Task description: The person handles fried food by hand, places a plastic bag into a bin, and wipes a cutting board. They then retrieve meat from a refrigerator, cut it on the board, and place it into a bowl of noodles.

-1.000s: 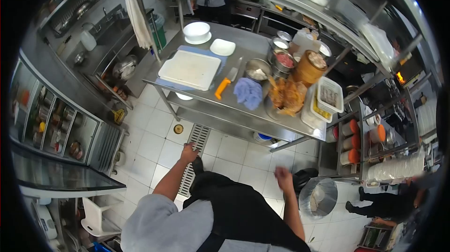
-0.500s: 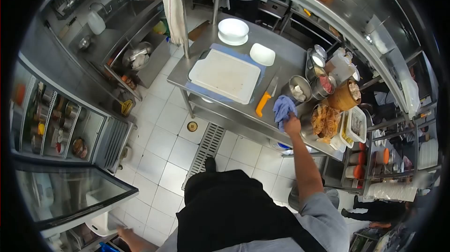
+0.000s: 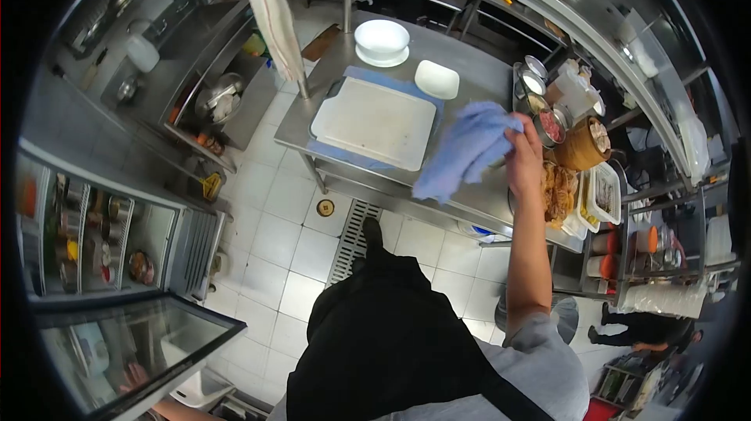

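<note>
My right hand pinches one end of a blue cloth, which hangs spread out above the right part of the steel table. The cloth covers the place where the orange-handled knife lay and hides the metal pot beside it. Left of the cloth, a white cutting board lies on another blue cloth. My left hand shows through the glass of the open fridge door, fingers spread, at or close to the pane.
White bowls and a square white dish stand at the table's back. Food containers, including a wooden tub and a white basket, crowd its right end. A striped towel hangs at the left post. Another person stands far right.
My right hand has lifted the bunched blue cloth off the table and it has opened out. My left hand has moved left, behind the fridge door glass. The view has shifted slightly.
</note>
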{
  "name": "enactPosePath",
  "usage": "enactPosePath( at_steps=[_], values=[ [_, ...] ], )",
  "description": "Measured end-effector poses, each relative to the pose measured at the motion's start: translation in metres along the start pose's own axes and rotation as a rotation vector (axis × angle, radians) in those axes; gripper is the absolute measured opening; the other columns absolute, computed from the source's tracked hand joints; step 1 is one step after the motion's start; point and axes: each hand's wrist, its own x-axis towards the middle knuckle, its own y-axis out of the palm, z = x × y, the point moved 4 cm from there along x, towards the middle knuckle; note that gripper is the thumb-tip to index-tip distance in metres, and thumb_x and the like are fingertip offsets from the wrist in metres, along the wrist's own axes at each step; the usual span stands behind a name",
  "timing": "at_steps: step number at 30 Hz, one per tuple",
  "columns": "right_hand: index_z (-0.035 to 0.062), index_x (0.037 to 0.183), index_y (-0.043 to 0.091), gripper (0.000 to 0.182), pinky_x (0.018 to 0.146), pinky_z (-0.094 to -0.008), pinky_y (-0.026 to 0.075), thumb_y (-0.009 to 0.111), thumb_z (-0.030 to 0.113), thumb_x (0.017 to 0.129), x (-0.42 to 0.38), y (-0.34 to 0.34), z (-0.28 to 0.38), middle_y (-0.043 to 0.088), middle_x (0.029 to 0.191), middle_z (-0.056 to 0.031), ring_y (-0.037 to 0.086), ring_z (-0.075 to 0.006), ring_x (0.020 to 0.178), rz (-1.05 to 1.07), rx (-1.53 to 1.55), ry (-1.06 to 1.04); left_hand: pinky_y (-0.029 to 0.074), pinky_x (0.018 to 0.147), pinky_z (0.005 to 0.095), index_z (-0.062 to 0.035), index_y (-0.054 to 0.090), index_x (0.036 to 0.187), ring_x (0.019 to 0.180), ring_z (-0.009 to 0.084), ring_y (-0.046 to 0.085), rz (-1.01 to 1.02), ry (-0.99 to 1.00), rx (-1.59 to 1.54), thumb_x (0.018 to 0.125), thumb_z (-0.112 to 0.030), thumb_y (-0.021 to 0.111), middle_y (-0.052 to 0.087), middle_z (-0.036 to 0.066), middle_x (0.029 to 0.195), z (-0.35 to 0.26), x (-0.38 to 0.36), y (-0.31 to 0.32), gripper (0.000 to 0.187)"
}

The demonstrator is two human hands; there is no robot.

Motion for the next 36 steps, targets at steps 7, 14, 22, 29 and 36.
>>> enactPosePath(
  at_steps=[7, 14, 22, 29, 36],
  values=[
    [0.0077, 0.113, 0.065, 0.025, 0.079, -0.0269, 0.049, 0.067, 0.016, 0.088, 0.049, 0.046, -0.107, 0.067, 0.1, -0.0065, 0.061, -0.013, 0.086, 0.012, -0.454, -0.127, 0.037, 0.107, 0.0471, -0.0056, 0.045, 0.141, 0.132, 0.0357, 0.042, -1.045, 0.073, 0.493, 0.099, -0.051, 0.04, 0.041, 0.018, 0.147, 0.058, -0.007, -0.023, 0.063],
    [0.0051, 0.103, 0.067, 0.035, 0.073, -0.044, 0.053, 0.068, 0.036, 0.087, 0.106, 0.031, -0.222, 0.07, 0.089, -0.0186, 0.067, -0.0409, 0.08, -0.139, -0.99, -0.043, 0.053, 0.079, 0.0458, -0.0121, 0.058, 0.129, 0.109, 0.0298, 0.059, -1.223, -0.26, 0.689, 0.092, -0.045, 0.058, 0.059, 0.009, 0.129, 0.2, -0.015, -0.023, 0.049],
    [-0.0049, 0.096, 0.06, 0.036, 0.042, -0.0325, 0.042, 0.059, 0.031, 0.092, 0.203, -0.046, -0.279, 0.064, 0.066, -0.0101, 0.056, -0.0181, 0.046, -0.317, -0.674, 0.439, 0.054, 0.083, 0.0468, -0.0174, 0.031, 0.148, 0.109, 0.0386, 0.063, -1.013, -0.503, 0.761, 0.095, -0.045, 0.054, 0.049, 0.023, 0.139, 0.303, 0.036, 0.026, 0.064],
    [-0.0043, 0.095, 0.055, 0.021, 0.047, -0.0293, 0.049, 0.051, 0.016, 0.093, 0.2, -0.044, -0.285, 0.063, 0.065, -0.0116, 0.06, -0.0175, 0.05, -0.433, -0.547, 0.387, 0.06, 0.067, 0.044, -0.0114, 0.034, 0.142, 0.092, 0.0332, 0.069, -0.812, -0.625, 0.693, 0.094, -0.031, 0.059, 0.061, 0.022, 0.118, 0.42, 0.133, 0.045, 0.057],
    [-0.0017, 0.105, 0.057, 0.022, 0.047, -0.0284, 0.049, 0.05, 0.015, 0.092, 0.046, -0.004, -0.206, 0.063, 0.077, -0.01, 0.061, -0.017, 0.054, -0.445, -0.117, 0.333, 0.054, 0.057, 0.0273, -0.0054, 0.042, 0.142, 0.074, 0.02, 0.068, 0.393, -0.761, 0.865, 0.094, -0.012, 0.059, 0.065, 0.011, 0.103, 0.585, 0.246, 0.327, 0.051]
  ],
)
